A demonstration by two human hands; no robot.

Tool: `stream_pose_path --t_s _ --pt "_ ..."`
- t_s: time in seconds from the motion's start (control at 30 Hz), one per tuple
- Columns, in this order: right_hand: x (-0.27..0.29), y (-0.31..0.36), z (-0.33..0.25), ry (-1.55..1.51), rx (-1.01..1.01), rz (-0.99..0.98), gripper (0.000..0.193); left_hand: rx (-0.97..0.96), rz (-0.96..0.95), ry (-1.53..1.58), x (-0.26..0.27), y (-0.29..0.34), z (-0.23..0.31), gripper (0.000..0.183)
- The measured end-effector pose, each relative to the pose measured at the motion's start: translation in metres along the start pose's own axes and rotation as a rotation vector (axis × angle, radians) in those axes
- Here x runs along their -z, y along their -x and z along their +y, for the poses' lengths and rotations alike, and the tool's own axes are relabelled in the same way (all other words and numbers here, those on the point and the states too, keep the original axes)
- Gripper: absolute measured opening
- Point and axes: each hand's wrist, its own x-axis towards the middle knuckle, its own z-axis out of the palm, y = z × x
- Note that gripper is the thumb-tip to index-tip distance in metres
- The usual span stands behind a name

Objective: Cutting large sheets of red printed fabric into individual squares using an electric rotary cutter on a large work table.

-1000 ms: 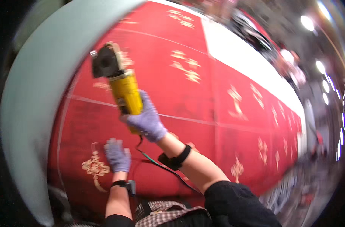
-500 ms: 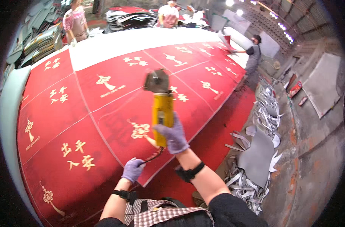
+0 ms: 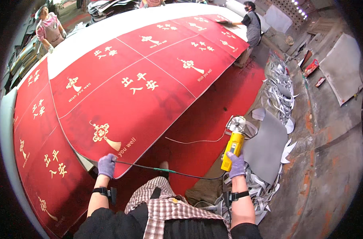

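Observation:
My right hand, in a purple glove, grips the yellow body of an electric rotary cutter. Its round metal blade end points away from me, to the right of the mat's edge. A black cord with a green taped patch runs from the cutter toward my left hand. That hand, gloved in purple too, is closed round the cord beside the near corner of a large red printed mat sheet. A thin pale strip curves from the blade end over the dark red surface below.
Grey offcuts and curled strips lie in a heap on the right. A person stands at the far right edge, another at the far left. Stacked sheets rise behind the white surface.
The cutter has swung from above the red mat to the right, past its edge, in my right hand. My left hand has moved left, and the cord now stretches between both hands.

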Motion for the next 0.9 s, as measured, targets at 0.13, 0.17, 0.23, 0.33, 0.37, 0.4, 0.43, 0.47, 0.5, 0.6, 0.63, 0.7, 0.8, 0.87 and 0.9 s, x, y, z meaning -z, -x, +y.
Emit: stream_pose_path --t_s 0.13,0.17,0.23,0.33,0.37,0.4,0.43,0.47,0.5,0.6,0.63,0.7,0.8,0.87,0.9 --pt "0.006 -0.089 0.022 0.279 -0.081 -0.069 0.047 0.100 -0.062 -0.092 -0.035 -0.051 0.059 0.018" --pt "0.017 -0.116 0.035 0.391 -0.037 -0.111 0.043 0.128 -0.206 -0.093 -0.042 -0.063 0.085 0.019" --pt "0.018 -0.164 0.049 0.597 -0.001 -0.103 0.048 0.216 -0.652 0.034 -0.056 -0.084 0.131 0.023" --pt "0.003 -0.228 0.055 0.822 -0.059 -0.246 0.054 -0.593 -0.688 0.224 -0.109 -0.064 0.130 0.029" --pt "0.008 -0.247 0.058 0.931 -0.095 -0.293 0.059 -0.196 -0.937 0.302 -0.105 -0.080 0.162 0.029" --pt "0.002 -0.262 0.058 0.934 -0.127 -0.305 0.059 0.241 -1.146 0.358 -0.092 -0.093 0.202 0.030" --pt "-0.011 -0.275 0.050 1.017 -0.121 -0.366 0.059 0.346 -1.140 0.492 -0.087 -0.094 0.217 0.031" --pt "-0.017 -0.290 0.044 1.102 -0.107 -0.416 0.059 0.368 -1.148 0.497 -0.085 -0.101 0.231 0.031" --pt "-0.017 -0.306 0.045 1.156 -0.098 -0.449 0.059 0.429 -1.138 0.486 -0.082 -0.109 0.245 0.031" --pt "-0.016 -0.340 0.047 1.078 -0.114 -0.499 0.058 0.317 -0.979 0.209 -0.089 -0.119 0.268 0.032" --pt "-0.019 -0.351 0.044 1.086 -0.121 -0.531 0.059 0.380 -0.865 0.171 -0.088 -0.119 0.274 0.027" --pt "-0.011 -0.375 0.042 1.063 -0.139 -0.564 0.060 0.490 -0.664 0.200 -0.095 -0.119 0.283 0.018" --pt "-0.004 -0.421 0.032 1.162 -0.077 -0.722 0.064 0.654 -0.549 0.280 -0.112 -0.113 0.299 0.021" --pt "-0.011 -0.439 0.016 1.298 -0.057 -0.808 0.062 0.693 -0.491 0.379 -0.129 -0.107 0.314 0.020" --pt "-0.009 -0.451 0.014 1.317 -0.072 -0.840 0.061 0.636 -0.469 0.366 -0.129 -0.119 0.331 0.018"
